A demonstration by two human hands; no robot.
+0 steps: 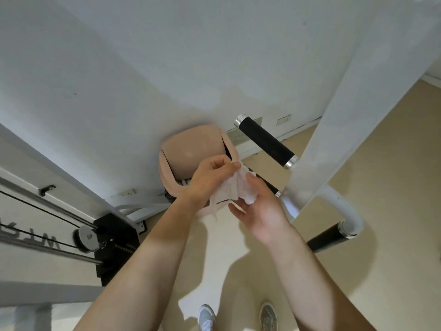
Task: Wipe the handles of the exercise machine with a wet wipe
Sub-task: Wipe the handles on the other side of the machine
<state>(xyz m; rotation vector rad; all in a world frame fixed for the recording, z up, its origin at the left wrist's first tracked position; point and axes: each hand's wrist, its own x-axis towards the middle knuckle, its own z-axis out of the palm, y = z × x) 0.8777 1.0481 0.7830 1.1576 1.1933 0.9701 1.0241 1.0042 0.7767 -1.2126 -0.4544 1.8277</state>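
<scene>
A crumpled white wet wipe hangs between both hands above a pink swing-lid bin. My left hand pinches the wipe's upper edge between thumb and fingertips. My right hand holds its lower right part, fingers curled round it. Right of the hands is the white exercise machine frame with a black foam handle pointing up-left, a second black handle lower right, and part of a third hidden behind my right hand.
The bin stands against a white wall with sockets. A black weight stack with pulley and cables is at the left. Beige floor lies below, with my two shoes at the bottom edge.
</scene>
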